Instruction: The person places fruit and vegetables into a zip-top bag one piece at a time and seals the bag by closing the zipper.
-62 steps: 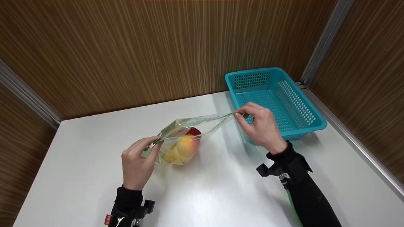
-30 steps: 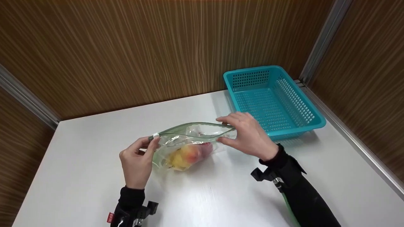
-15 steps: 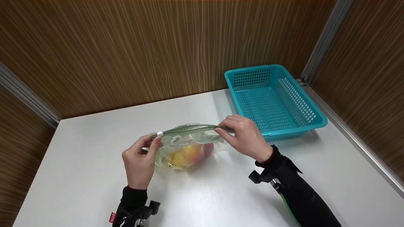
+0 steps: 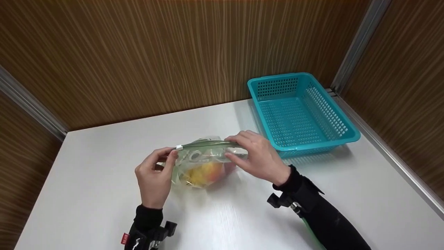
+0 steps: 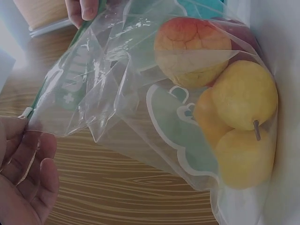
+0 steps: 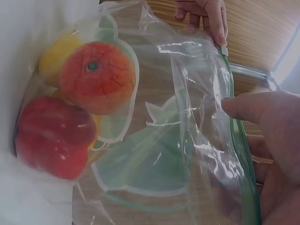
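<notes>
A clear zip bag [image 4: 199, 158] with green prints stands on the table, its green zip strip running along the top. Inside, a red bell pepper [image 6: 56, 136], a red-and-yellow round fruit [image 6: 98, 77] and yellow pears [image 5: 243, 96] lie at the bottom. My left hand [image 4: 154, 178] pinches the strip's left end, right at the white slider [image 4: 179, 147]. At the right part of the strip, my right hand [image 4: 260, 154] holds the bag's top, thumb on the near side and fingers behind. Both lips of the bag's mouth lie close together between the hands.
A turquoise plastic basket [image 4: 319, 143] with perforated sides stands at the back right, just beyond my right hand. Wood-grain panels [image 4: 156, 59] enclose the white table [image 4: 97, 180] at the back and sides.
The bag's wide-open mouth has narrowed until its lips meet. My right hand has come left and toward me along the strip; my left hand stays at its left end.
</notes>
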### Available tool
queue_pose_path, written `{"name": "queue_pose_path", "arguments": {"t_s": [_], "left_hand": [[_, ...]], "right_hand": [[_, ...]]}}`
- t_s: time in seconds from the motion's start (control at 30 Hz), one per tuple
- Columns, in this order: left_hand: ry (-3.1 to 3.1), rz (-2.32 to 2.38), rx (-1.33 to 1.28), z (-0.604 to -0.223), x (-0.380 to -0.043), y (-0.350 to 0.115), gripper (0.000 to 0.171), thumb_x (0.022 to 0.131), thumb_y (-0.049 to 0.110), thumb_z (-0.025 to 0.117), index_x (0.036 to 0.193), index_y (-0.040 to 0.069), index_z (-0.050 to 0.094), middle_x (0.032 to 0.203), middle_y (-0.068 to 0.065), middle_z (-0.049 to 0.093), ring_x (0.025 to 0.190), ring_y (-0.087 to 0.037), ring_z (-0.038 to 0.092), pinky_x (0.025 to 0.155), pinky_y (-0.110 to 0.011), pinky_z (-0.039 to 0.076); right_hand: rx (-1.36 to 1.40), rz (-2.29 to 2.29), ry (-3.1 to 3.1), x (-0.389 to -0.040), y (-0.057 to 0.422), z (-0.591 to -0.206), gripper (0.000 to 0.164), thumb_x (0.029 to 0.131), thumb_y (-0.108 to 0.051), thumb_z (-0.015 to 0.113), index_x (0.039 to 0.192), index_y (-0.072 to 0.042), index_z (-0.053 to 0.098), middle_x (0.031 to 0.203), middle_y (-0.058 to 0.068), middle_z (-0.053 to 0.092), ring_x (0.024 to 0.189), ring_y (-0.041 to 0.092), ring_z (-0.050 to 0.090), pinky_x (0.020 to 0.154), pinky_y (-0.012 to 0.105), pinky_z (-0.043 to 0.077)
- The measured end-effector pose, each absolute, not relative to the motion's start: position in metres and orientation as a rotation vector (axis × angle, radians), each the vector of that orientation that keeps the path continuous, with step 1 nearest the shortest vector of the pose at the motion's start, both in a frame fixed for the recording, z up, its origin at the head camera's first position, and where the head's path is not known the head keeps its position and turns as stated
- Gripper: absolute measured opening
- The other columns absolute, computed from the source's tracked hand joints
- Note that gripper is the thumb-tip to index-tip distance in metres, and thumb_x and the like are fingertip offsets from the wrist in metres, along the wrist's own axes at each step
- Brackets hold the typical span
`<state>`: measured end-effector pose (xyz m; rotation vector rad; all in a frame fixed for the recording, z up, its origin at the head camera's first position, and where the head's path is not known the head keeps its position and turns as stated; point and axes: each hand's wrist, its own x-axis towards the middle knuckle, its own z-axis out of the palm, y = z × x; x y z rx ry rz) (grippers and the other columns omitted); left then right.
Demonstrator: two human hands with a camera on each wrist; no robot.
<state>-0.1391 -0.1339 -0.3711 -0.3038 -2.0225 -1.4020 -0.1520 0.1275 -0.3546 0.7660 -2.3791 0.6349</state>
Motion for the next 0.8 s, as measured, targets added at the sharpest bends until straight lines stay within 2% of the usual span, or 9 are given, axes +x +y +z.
{"name": "queue_pose_path", "arguments": {"t_s": [0.13,0.33,0.6,0.8], "left_hand": [[-2.031,-1.384,-0.308,-0.370,-0.138,-0.133,0.009,0.086,0.016,0.069,0.091,0.010,0.073,0.075,-0.003,0.072,0.064,0.000,0.060,0.053,-0.013,0.046],[-2.038,-1.339,-0.305,-0.370,-0.137,-0.133,0.008,0.086,0.017,0.068,0.090,0.010,0.073,0.073,-0.002,0.072,0.064,0.003,0.058,0.052,-0.014,0.046],[-2.026,-1.312,-0.319,-0.373,-0.138,-0.133,0.008,0.086,0.016,0.068,0.091,0.012,0.073,0.078,-0.001,0.071,0.071,0.004,0.058,0.051,-0.012,0.043],[-2.025,-1.296,-0.331,-0.373,-0.139,-0.131,0.008,0.086,0.019,0.068,0.091,0.014,0.074,0.080,0.001,0.070,0.072,0.003,0.058,0.050,-0.012,0.041]], "right_hand": [[0.790,0.607,-2.365,-0.149,0.120,-0.354,0.026,0.087,-0.031,0.067,0.109,-0.017,0.067,0.086,-0.004,0.067,0.081,0.010,0.059,0.072,0.026,0.047],[0.820,0.653,-2.314,-0.150,0.105,-0.353,0.018,0.087,-0.029,0.068,0.100,-0.018,0.070,0.083,-0.005,0.065,0.080,0.010,0.058,0.072,0.026,0.046],[0.843,0.729,-2.266,-0.160,0.076,-0.354,0.021,0.088,-0.033,0.066,0.100,-0.017,0.071,0.088,-0.004,0.072,0.082,0.009,0.062,0.076,0.026,0.049],[0.875,0.831,-2.230,-0.165,0.063,-0.355,0.021,0.088,-0.032,0.067,0.102,-0.017,0.071,0.087,-0.005,0.070,0.083,0.008,0.062,0.078,0.026,0.049]]}}
